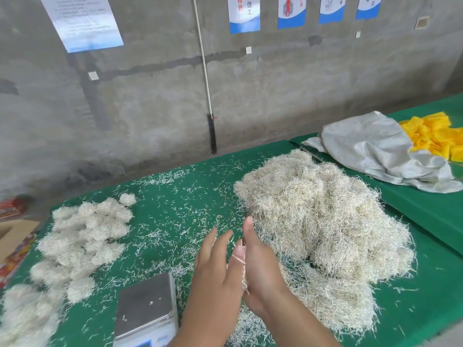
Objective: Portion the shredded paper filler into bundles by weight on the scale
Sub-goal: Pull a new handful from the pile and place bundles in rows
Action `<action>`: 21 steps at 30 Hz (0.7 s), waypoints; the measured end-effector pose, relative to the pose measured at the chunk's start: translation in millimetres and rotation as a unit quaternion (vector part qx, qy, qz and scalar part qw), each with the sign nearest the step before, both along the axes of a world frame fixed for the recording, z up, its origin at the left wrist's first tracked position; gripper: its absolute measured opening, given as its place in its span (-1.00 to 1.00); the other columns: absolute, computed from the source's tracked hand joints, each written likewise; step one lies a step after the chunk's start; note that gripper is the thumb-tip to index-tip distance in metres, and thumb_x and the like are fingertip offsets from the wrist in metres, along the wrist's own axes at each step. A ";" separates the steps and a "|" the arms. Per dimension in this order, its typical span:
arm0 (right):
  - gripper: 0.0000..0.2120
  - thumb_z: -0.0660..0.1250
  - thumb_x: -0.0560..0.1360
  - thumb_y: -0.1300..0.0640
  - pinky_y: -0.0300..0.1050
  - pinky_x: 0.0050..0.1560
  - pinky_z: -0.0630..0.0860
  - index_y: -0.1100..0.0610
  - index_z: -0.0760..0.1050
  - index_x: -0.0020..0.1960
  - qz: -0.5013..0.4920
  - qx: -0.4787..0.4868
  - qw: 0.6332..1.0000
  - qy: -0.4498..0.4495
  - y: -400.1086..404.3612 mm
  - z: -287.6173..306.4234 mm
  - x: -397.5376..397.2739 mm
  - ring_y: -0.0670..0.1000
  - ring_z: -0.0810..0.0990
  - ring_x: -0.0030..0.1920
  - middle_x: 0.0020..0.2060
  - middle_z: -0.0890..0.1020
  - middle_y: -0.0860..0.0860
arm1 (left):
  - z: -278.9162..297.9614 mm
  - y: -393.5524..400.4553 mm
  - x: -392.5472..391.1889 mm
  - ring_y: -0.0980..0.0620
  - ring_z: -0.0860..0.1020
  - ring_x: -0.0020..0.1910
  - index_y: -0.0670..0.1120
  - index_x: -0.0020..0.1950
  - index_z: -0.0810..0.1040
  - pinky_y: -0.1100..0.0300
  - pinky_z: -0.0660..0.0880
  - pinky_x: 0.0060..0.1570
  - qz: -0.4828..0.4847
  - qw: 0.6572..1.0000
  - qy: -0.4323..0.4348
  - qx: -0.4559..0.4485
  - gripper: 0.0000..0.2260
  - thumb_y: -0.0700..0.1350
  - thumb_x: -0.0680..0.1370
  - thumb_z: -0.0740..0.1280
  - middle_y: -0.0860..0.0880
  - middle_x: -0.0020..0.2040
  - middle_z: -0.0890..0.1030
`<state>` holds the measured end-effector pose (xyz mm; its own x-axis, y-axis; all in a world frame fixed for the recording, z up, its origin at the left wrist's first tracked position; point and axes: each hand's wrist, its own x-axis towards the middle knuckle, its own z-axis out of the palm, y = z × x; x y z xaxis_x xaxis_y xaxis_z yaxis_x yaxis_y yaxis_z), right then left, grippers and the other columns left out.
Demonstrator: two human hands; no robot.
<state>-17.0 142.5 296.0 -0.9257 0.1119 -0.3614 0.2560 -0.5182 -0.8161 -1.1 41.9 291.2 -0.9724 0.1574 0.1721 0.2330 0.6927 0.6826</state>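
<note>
Roughly two heaps of pale, wiry shredded paper lie on the green table (175,196): one big loose pile (320,221) right, many small bundles (82,236) left. One scale (145,309) sits bare. Both hands, left hand (215,271) and right hand (260,266), are relaxed, a few strands between them.

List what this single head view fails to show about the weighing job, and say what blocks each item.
- Scale display: cut off by the bottom edge, so no reading.
- Right hand palm: turned away; only a few strands show between it and the left hand.
- Wall posters: cropped by the top edge, print too small.
</note>
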 end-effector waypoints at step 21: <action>-0.04 0.55 0.49 -0.13 0.19 0.50 0.32 0.10 0.09 0.68 0.269 0.191 0.937 -0.117 -81.6 -147.4 -9.7 0.04 0.52 0.28 0.59 0.34 0.10 | -127.6 -155.5 -3.9 0.19 0.72 -0.11 0.30 0.40 0.44 0.25 0.65 -0.14 0.108 0.917 -0.348 0.161 -0.59 0.05 0.60 0.45 0.21 0.08 0.67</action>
<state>-26.7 60.8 148.6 -0.7851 -0.1853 -0.5910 0.5919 0.0565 -0.8040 -5.0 -113.6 163.7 -0.8664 -0.0023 -0.4993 -0.4567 0.4079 0.7906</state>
